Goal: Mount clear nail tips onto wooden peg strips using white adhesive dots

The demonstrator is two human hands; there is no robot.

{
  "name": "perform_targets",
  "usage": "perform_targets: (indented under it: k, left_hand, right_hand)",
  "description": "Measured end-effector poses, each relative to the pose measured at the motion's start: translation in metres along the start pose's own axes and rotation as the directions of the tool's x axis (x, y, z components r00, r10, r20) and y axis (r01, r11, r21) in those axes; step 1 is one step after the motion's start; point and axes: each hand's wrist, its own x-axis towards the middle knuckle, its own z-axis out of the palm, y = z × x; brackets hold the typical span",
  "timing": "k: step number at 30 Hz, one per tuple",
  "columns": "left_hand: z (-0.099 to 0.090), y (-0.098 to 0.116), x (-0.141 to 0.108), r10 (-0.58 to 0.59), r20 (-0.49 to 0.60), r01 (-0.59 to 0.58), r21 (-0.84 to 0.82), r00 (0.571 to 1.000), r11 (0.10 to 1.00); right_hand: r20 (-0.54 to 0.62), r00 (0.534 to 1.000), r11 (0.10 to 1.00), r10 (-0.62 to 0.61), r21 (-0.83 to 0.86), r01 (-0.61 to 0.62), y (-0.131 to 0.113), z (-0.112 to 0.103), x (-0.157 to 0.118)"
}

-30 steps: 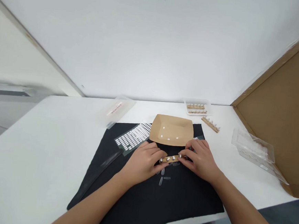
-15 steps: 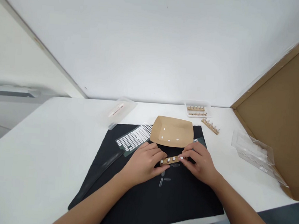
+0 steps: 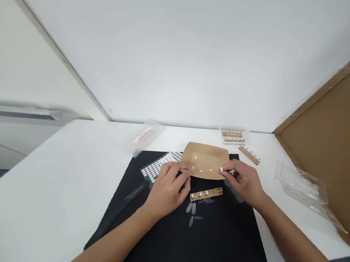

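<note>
Between the thumb and fingertips of my right hand point(image 3: 244, 180) is a small white oval tab point(image 3: 221, 169), at the right front corner of the brown paper tray point(image 3: 208, 149). My left hand point(image 3: 169, 187) is at the tray's front left edge, its fingers apart; whether the fingertips touch the tray is blurred. Inside the tray lie several white ovals. In front of it, on the black mat point(image 3: 215, 235), rests a tan nail tip stand point(image 3: 210, 194) with metal studs, some topped by white ovals. Clear nail tips point(image 3: 193, 208) lie just below the stand.
A sheet of white ovals point(image 3: 152, 170) lies partly beneath my left hand. Behind the mat are a clear lid point(image 3: 146, 136) and a clear box point(image 3: 235, 135) with stands in it. Another stand point(image 3: 249, 155) and clear packaging point(image 3: 302, 183) are at right, beside cardboard point(image 3: 329, 131).
Both hands have come off the nail tip stand, which now lies free on the mat. My right hand has moved up to the tray with a white oval; my left moved to the tray's edge.
</note>
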Motion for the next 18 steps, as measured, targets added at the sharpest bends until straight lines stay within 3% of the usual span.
perform_targets:
  k: [5,10,18]
  left_hand:
    - [0.004,-0.009,-0.003,-0.031,0.090,0.025,0.062,0.995,0.998]
    - [0.006,-0.013,-0.005,0.008,0.107,-0.021,0.122,0.994,0.992]
    - [0.004,-0.013,-0.002,0.084,0.114,-0.087,0.023,0.990,0.996]
  right_hand:
    - [-0.080,0.997,1.000,0.007,0.004,-0.006,0.003,0.013,0.010]
    - [-0.064,0.997,0.999,0.037,0.038,-0.035,0.008,0.020,0.001]
    - [-0.148,0.987,0.998,0.061,0.026,-0.058,0.014,0.018,-0.004]
